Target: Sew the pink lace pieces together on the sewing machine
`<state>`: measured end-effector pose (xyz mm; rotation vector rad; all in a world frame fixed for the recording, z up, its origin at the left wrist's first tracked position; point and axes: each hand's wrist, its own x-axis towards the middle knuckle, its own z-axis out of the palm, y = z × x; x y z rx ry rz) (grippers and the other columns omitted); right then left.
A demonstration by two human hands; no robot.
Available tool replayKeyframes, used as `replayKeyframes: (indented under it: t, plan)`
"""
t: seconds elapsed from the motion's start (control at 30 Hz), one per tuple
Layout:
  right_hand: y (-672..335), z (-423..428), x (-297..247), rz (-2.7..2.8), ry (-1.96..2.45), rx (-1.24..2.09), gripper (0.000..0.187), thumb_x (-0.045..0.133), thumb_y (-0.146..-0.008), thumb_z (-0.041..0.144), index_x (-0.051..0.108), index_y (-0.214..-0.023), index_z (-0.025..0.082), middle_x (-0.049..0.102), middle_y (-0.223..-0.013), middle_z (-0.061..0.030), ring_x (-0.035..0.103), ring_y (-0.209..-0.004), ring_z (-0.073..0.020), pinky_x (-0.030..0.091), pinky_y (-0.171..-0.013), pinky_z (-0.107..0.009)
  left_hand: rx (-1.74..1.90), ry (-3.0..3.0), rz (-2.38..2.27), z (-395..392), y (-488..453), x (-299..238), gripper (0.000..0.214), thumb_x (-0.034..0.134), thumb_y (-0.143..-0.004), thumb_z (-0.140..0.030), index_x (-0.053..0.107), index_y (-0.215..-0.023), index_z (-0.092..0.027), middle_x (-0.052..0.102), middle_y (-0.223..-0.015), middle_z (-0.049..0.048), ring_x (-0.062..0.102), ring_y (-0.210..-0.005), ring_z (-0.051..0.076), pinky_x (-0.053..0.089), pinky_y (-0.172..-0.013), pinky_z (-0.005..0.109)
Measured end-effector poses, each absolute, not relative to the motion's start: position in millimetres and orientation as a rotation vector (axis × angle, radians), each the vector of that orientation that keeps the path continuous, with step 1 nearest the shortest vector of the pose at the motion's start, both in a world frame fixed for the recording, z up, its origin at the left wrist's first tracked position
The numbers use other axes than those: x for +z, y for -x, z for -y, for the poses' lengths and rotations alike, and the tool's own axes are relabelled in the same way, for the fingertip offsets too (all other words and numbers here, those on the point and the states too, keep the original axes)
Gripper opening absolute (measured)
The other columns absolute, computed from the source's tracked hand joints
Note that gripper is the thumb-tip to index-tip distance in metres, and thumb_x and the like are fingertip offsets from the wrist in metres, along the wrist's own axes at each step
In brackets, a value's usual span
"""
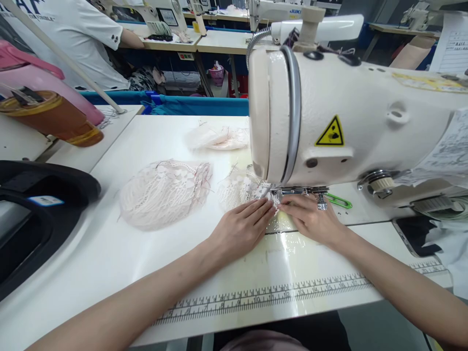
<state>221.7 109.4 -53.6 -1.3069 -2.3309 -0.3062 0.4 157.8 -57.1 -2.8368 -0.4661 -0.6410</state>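
Observation:
A piece of white lace fabric (236, 187) lies under the presser foot (280, 192) of a sewing machine (329, 112). My left hand (243, 224) rests flat on the lace's near edge, its fingers stretched out side by side toward the foot. On the other side of the foot, my right hand (310, 217) has its fingers extended, the tips touching the fabric beside the needle area. The machine head and foot partly cover the lace and some right fingertips. A green thread snipper or clip (339, 200) lies just behind my right hand.
Left of the machine lie a lace piece (166, 195) and a pale fabric piece (215, 136). A black device (40, 209), brown cup (47, 117) and pink bottle (47, 73) stand left. A phone (417, 235) lies right. A person (73, 39) sits beyond.

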Motion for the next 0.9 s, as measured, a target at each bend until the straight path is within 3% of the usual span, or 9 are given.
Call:
replayKeyframes:
  t: [0.2, 0.43, 0.9]
  plan:
    - [-219.6, -105.6, -47.1, 2.357, 1.335, -0.486, 0.029, 0.045, -0.087, 0.008, 0.068, -0.097, 0.023, 0.07, -0.102, 0.0043, 0.06, -0.075, -0.0142, 0.034, -0.065, -0.032, -0.649, 2.833, 0.438, -158.3, 0.1, -56.3, 0.033, 0.046, -0.094, -0.015, 0.056, -0.124, -0.007, 0.061, -0.125, 0.0122, 0.058, -0.117, 0.023, 0.054, -0.096, 0.037]
    - [-220.9, -106.7, -49.3, 2.388, 1.327, -0.536, 0.032, 0.048, -0.083, 0.004, 0.069, -0.1, 0.022, 0.07, -0.106, 0.0017, 0.06, -0.078, -0.0151, 0.037, -0.065, -0.034, -0.633, 2.825, 0.441, -157.7, -1.6, -54.7, 0.034, 0.046, -0.094, -0.015, 0.056, -0.125, -0.007, 0.061, -0.125, 0.012, 0.058, -0.117, 0.023, 0.055, -0.094, 0.037]
    - [-218.4, -105.7, -45.4, 2.412, 1.424, -0.653, 0.03, 0.045, -0.086, 0.007, 0.067, -0.103, 0.02, 0.07, -0.11, 0.0014, 0.06, -0.069, -0.0153, 0.037, -0.069, -0.036, -0.615, 2.821, 0.502, -157.9, -2.9, -55.3, 0.034, 0.045, -0.095, -0.019, 0.056, -0.125, -0.008, 0.061, -0.125, 0.0119, 0.057, -0.118, 0.023, 0.054, -0.095, 0.038]
